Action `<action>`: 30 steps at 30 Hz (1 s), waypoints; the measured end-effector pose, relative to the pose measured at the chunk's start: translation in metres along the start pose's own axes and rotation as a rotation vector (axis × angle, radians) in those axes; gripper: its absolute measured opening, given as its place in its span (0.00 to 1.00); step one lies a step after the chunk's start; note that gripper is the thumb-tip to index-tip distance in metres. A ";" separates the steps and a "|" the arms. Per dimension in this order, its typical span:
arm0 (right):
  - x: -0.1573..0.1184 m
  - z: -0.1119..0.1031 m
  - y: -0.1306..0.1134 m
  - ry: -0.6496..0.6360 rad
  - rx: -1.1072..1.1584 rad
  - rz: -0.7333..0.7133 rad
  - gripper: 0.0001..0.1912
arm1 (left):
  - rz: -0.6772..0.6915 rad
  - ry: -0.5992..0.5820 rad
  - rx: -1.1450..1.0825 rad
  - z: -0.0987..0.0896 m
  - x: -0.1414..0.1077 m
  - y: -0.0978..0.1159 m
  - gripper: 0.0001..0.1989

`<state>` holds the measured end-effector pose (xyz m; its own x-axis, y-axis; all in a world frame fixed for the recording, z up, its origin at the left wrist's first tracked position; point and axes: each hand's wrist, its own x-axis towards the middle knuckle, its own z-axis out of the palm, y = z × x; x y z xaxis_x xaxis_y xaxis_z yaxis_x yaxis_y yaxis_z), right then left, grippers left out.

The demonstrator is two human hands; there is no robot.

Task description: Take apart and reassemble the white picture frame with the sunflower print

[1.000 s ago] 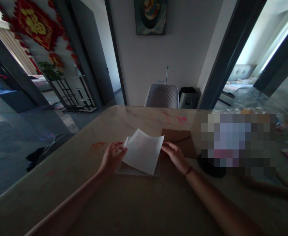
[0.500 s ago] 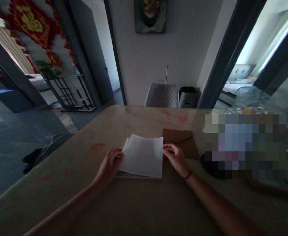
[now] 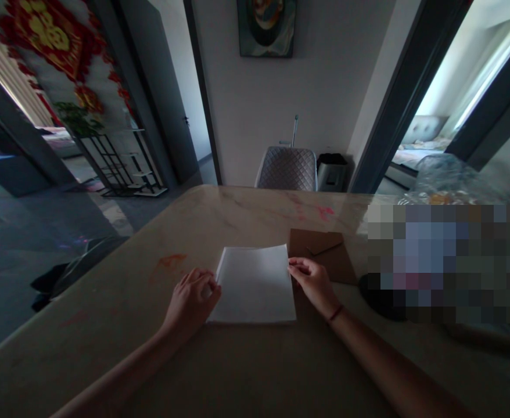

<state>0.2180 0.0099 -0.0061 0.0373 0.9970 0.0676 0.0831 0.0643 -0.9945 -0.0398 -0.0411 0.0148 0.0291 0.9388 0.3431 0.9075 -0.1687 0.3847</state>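
A sheet of white paper (image 3: 255,284) lies flat on the pale marble tabletop (image 3: 107,302), squarely in front of me. My left hand (image 3: 191,299) is at its left edge, fingers closed against the paper. My right hand (image 3: 311,281) pinches the right edge near the upper corner. Just past that hand, a brown kraft envelope (image 3: 322,255) lies with its flap closed, partly behind the sheet. Whatever lies under the paper is hidden.
Red stains (image 3: 170,261) mark the tabletop left of the paper. A pixelated patch (image 3: 442,261) hides the right side, beside a black round object (image 3: 381,302) and crumpled clear plastic (image 3: 451,180). A quilted chair (image 3: 287,168) stands beyond the table's far edge.
The paper, curled up and tilted a second ago, has come down flat and now covers the flat pale item beneath it. Both hands have moved down with it.
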 end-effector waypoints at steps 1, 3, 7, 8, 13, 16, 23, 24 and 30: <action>0.000 0.000 0.000 -0.004 -0.012 -0.015 0.12 | -0.005 -0.012 0.014 -0.001 -0.001 0.001 0.07; 0.000 0.000 0.001 -0.022 -0.036 -0.050 0.13 | -0.046 -0.039 0.032 -0.001 -0.001 0.003 0.08; -0.002 0.000 0.001 -0.108 -0.077 -0.097 0.18 | -0.142 -0.080 0.033 -0.002 -0.001 0.008 0.09; -0.003 -0.001 0.000 -0.124 -0.096 -0.109 0.18 | -0.160 -0.080 0.037 -0.003 -0.001 0.009 0.09; -0.012 -0.001 -0.005 -0.120 -0.352 -0.212 0.15 | -0.185 -0.052 0.094 -0.008 0.001 0.006 0.06; -0.017 0.001 -0.007 -0.127 -0.448 -0.338 0.11 | -0.139 -0.040 0.124 -0.009 0.001 0.004 0.06; -0.022 0.003 -0.004 -0.075 -0.694 -0.528 0.12 | -0.024 -0.038 0.098 -0.005 -0.002 0.004 0.13; -0.022 0.003 -0.005 -0.074 -0.719 -0.540 0.12 | -0.011 -0.042 0.093 -0.005 -0.002 0.003 0.13; -0.023 0.003 -0.006 -0.052 -0.812 -0.571 0.12 | 0.047 -0.018 0.084 0.001 0.000 -0.004 0.14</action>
<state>0.2141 -0.0131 -0.0022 -0.2628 0.8272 0.4967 0.7321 0.5063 -0.4558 -0.0433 -0.0404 0.0122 0.0794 0.9358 0.3433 0.9368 -0.1878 0.2952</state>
